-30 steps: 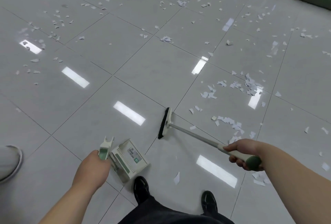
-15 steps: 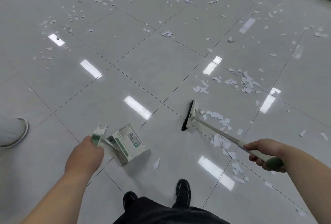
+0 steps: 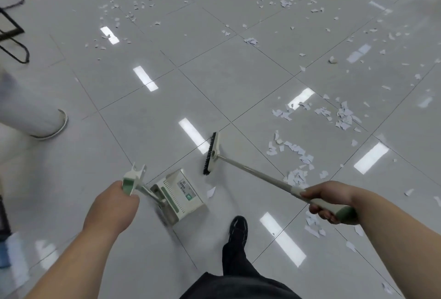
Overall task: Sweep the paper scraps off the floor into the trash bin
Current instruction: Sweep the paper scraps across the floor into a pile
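My right hand [image 3: 328,199] grips the green end of a white broom handle; the black-bristled broom head [image 3: 211,153] rests on the grey tiled floor ahead of me. My left hand [image 3: 113,203] grips the green-and-white handle of a white dustpan [image 3: 179,194], which sits on the floor just left of the broom head. White paper scraps [image 3: 296,150] lie in clusters to the right of the broom, with more scraps [image 3: 343,114] farther right and many scattered across the far floor. One scrap [image 3: 211,191] lies beside the dustpan. No trash bin is in view.
Another person's light shoe and trouser leg [image 3: 35,112] stand at the left. Black metal chair legs [image 3: 12,28] are at the upper left. My own black shoe [image 3: 238,227] is below the dustpan.
The view has swung left and I have stepped. The broom head has moved left toward the dustpan, leaving the scrap clusters to its right. Both hands keep their grips.
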### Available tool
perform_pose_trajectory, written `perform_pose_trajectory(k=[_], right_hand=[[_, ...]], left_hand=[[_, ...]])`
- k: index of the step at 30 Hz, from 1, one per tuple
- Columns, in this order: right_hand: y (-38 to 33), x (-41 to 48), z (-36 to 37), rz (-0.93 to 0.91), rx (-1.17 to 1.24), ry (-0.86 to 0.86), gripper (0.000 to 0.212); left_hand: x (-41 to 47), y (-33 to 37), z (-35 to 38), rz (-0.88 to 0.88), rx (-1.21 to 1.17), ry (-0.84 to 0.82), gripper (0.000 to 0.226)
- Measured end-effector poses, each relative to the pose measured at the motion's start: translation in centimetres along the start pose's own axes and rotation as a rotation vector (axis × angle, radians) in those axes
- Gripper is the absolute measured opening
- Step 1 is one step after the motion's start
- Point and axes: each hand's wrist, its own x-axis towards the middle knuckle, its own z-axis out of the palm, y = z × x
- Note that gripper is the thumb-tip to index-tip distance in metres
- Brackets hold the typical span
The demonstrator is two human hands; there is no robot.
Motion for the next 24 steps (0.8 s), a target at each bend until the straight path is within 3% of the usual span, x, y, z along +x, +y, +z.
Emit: perform_pose_trajectory(k=[6, 12, 18, 24], right_hand=[[5.6, 0.6, 6.5, 0.069, -0.115, -0.077, 0.021], [10.4, -0.2, 7.9, 0.100, -0.118, -0.065, 0.017], [13.8, -0.5, 3.1, 0.127, -0.140, -0.011, 0.021], [18.7, -0.7, -6.6, 0.128, -0.093, 0.027, 0.028]], left_hand=[[-6.6, -8.4, 1.8, -0.101, -0.072, -0.013, 0.009], [-11.2, -11.3, 4.1, -0.165, -0.164, -0.051, 0.006], [-14.5, -8.8, 6.5, -0.153, -0.198, -0.072, 0.006], [-18.0, 0.3, 10.7, -0.086, -0.150, -0.104, 0.006]])
